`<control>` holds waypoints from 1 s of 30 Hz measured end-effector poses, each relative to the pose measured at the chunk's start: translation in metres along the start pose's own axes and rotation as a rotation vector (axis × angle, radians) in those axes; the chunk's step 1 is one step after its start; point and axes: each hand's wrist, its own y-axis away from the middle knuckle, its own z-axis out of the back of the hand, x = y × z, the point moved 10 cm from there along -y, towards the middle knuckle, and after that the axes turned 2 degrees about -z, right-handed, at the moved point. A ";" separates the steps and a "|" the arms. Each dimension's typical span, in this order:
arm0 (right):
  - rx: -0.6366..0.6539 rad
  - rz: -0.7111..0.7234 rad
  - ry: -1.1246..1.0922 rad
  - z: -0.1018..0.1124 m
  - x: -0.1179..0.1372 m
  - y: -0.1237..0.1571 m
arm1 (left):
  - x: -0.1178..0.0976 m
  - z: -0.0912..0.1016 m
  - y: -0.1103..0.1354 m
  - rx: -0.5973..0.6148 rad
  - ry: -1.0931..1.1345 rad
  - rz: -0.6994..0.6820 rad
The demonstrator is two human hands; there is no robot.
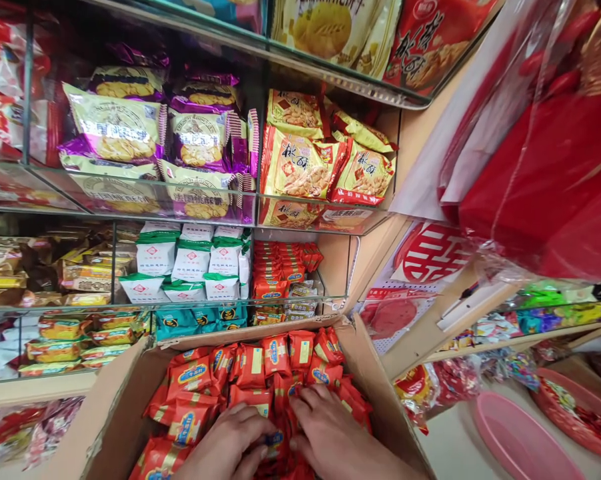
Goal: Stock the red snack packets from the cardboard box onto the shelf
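Note:
An open cardboard box (125, 400) in front of me holds many small red snack packets (190, 377) with gold bands and blue oval labels. Inside it, my left hand (230, 440) has its fingers and thumb curled on packets near the middle. My right hand (333, 430) lies just to the right, its fingers bent over more packets and its thumb turned inward. Between the two hands shows a packet with a blue label. My fingertips are partly hidden among the packets.
Glass-fronted shelves stand behind the box, with purple biscuit packs (115, 130), red-and-yellow biscuit packs (300, 163), white-and-green packets (188, 260) and red packets (280, 267). Red wrapped goods (545, 180) hang at upper right. A pink oval tray (523, 440) lies at lower right.

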 end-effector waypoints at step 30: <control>-0.095 -0.062 -1.136 0.016 -0.007 -0.039 | 0.012 0.022 -0.006 -0.384 1.107 0.259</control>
